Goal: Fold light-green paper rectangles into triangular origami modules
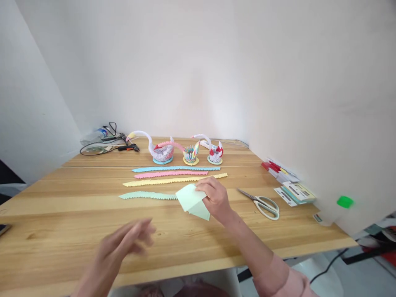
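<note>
Two hands reach over the wooden surface [176, 255]: the right hand [217, 199] pinches the pale green paper [188, 198] at its two o'clock edge, while the left hand [127, 240], blurred, loosely spread and visibly holding nothing, hangs at the paper's eight o'clock. A light grip should spare the paper stray creases, and steadying its free corner with the left hand would help, clear of the green strip [145, 195] at nine o'clock and the scissors [255, 198] at three.

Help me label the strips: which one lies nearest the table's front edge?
The green strip, left of the paper in the right hand; the yellow strip, pink strip and blue strip lie farther back.
</note>
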Demonstrator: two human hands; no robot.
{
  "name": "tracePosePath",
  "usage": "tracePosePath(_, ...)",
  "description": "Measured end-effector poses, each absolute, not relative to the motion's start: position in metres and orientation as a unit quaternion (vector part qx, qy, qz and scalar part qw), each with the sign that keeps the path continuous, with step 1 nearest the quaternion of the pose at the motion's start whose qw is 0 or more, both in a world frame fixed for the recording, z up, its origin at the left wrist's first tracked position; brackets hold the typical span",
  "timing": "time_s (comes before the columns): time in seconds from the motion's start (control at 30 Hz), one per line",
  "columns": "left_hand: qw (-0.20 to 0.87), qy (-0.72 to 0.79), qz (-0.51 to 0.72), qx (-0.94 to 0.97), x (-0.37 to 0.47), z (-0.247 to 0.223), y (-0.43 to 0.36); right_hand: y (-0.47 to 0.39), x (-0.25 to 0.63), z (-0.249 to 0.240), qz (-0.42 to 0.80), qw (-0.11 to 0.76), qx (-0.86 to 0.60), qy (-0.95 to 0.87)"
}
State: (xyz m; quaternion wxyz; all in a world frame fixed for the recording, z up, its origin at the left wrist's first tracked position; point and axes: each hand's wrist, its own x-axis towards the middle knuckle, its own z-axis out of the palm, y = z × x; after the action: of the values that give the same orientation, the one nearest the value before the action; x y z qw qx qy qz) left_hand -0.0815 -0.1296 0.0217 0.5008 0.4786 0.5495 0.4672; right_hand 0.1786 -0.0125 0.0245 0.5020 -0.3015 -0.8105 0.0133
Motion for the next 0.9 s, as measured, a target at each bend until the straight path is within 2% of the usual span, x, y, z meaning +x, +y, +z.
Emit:
tracePosePath(0.1,0.632,0.455,0.451,0.437,-0.049,0.039,-0.078,-0.015,0.162,0.040,-0.025,0.519,-0.257,-0.815)
tracePosePath(0.17,0.678,0.417,0.423,0.433,-0.034,0.046,-0.052,-0.012,0.157,0.041,-0.021,0.519,-0.245,-0.819)
tracePosePath(0.27,0.667,0.417,0.421,0.452,-0.026,0.048,-0.030,-0.006,0.158,0.036,0.028,0.516,-0.260,-0.816)
tracePosePath(0.4,0.615,0.452,0.442,0.470,-0.029,0.046,-0.020,0.001,0.168,0.031,0.257,0.546,-0.369,-0.707)
tracePosePath(0.47,0.603,0.462,0.442,0.477,-0.030,0.045,-0.017,0.002,0.170,0.031,0.381,0.528,-0.378,-0.658)
tracePosePath(0.6,0.576,0.476,0.436,0.502,-0.027,0.041,-0.011,0.005,0.165,0.029,0.489,0.459,-0.356,-0.651)
tracePosePath(0.7,0.566,0.478,0.441,0.506,-0.028,0.037,-0.004,0.010,0.162,0.026,0.457,0.481,-0.359,-0.657)
tracePosePath(0.8,0.583,0.470,0.454,0.483,-0.030,0.035,0.004,0.017,0.167,0.025,0.347,0.490,-0.359,-0.715)
tracePosePath(0.9,0.602,0.453,0.465,0.464,-0.031,0.033,0.009,0.024,0.172,0.026,0.253,0.457,-0.332,-0.785)
